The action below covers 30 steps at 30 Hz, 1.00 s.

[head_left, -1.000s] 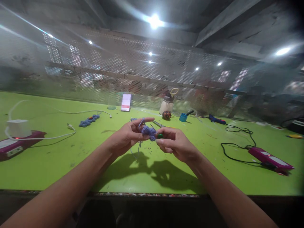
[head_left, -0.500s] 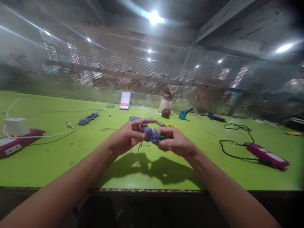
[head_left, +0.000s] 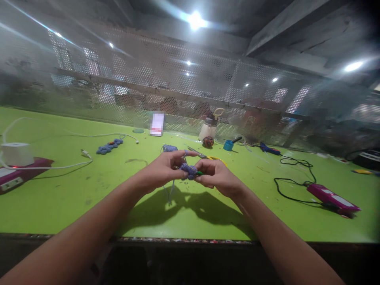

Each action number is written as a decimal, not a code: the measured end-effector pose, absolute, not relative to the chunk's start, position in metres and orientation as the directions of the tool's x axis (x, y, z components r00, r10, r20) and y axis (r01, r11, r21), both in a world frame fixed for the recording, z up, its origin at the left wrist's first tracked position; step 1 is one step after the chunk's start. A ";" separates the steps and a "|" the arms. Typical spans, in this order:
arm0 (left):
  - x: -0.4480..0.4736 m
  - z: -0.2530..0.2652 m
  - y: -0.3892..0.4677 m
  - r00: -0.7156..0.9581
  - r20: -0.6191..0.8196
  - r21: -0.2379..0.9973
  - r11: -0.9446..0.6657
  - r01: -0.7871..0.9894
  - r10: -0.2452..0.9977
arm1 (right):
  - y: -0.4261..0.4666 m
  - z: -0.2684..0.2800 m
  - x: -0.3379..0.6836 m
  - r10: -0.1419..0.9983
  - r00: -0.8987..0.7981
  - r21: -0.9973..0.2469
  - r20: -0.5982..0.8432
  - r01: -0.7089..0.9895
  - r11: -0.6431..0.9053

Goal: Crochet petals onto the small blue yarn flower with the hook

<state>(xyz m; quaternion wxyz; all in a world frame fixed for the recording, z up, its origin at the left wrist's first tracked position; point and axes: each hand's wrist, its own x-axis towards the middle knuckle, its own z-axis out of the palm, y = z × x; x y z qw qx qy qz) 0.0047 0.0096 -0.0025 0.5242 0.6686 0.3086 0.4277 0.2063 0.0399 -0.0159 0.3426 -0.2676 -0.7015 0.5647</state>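
Observation:
My left hand [head_left: 163, 168] pinches a small purple-blue crocheted piece [head_left: 188, 171], its index finger stretched out above with a strand of the yarn near it. My right hand [head_left: 219, 177] closes on a crochet hook [head_left: 200, 173] with a green handle; its tip is hidden at the piece. Thin yarn ends hang under the left hand. Just behind that hand lies a bundle of the same yarn [head_left: 170, 148]. Scissors [head_left: 218, 160] with yellow handles rest behind the right hand, partly covered by it.
At the left, a crocheted strip [head_left: 109, 147] lies near white cables and a power strip [head_left: 41, 163]. Farther back stand a phone [head_left: 157, 124], a bottle [head_left: 208, 128], a dark yarn ball [head_left: 208, 142] and a blue pot [head_left: 228, 145]. Another power strip [head_left: 332, 199] sits at the right.
The crocheted piece has turned and sits flatter between my hands, with less of it showing. My left index finger is slightly lower, and the hanging yarn ends have shifted. The view has tilted slightly.

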 end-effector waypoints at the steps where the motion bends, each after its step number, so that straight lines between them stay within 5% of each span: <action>1: 0.005 -0.003 0.010 0.446 0.238 0.967 -0.252 -0.029 0.863 | 0.040 -0.016 0.207 0.762 -0.623 -0.975 0.179 -0.009 0.222; 9: 0.005 -0.006 0.014 0.417 0.141 0.963 -0.027 -0.267 0.898 | 0.038 -0.022 0.202 0.776 -0.580 -0.969 0.247 -0.174 0.178; 14: 0.004 -0.008 0.013 0.374 0.184 0.926 -0.033 -0.376 0.909 | 0.030 -0.027 0.191 0.834 -0.509 -0.965 0.213 -0.245 0.097; 23: 0.009 -0.016 0.017 0.276 0.130 0.952 -0.043 -0.303 0.952 | 0.026 -0.024 0.189 0.869 -0.495 -0.965 0.020 -0.237 -0.113; 30: 0.005 -0.015 0.016 0.353 0.080 0.978 -0.004 -0.211 0.932 | 0.025 -0.022 0.190 0.881 -0.474 -0.995 0.002 -0.087 -0.044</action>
